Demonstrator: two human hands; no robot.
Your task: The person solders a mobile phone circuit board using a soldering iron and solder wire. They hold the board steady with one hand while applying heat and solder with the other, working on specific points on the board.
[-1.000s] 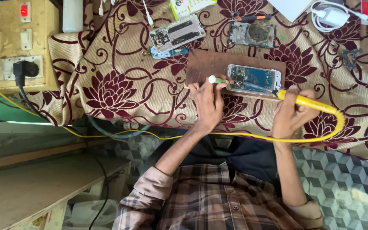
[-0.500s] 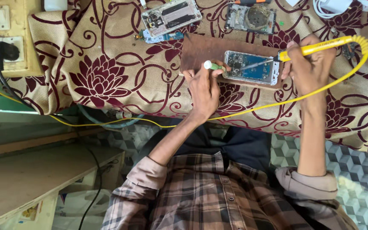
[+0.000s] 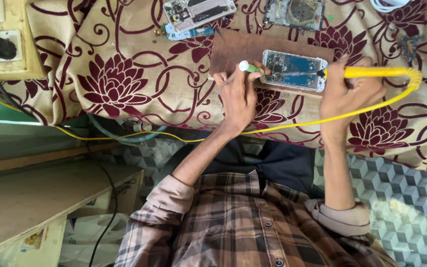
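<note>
Yellow soldering iron [image 3: 371, 72] in right hand [image 3: 344, 96] grip, green-tipped tool [image 3: 249, 67] in left hand [image 3: 238, 96] grip, over opened phone [image 3: 293, 69].

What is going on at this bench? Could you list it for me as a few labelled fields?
Surface: floral cloth over the bench
Work piece: opened phone on a brown board
Left hand: holds a green-tipped tool at the phone's edge
Right hand: holds a yellow soldering iron, tip over the phone
Nearby: two more opened devices
</note>
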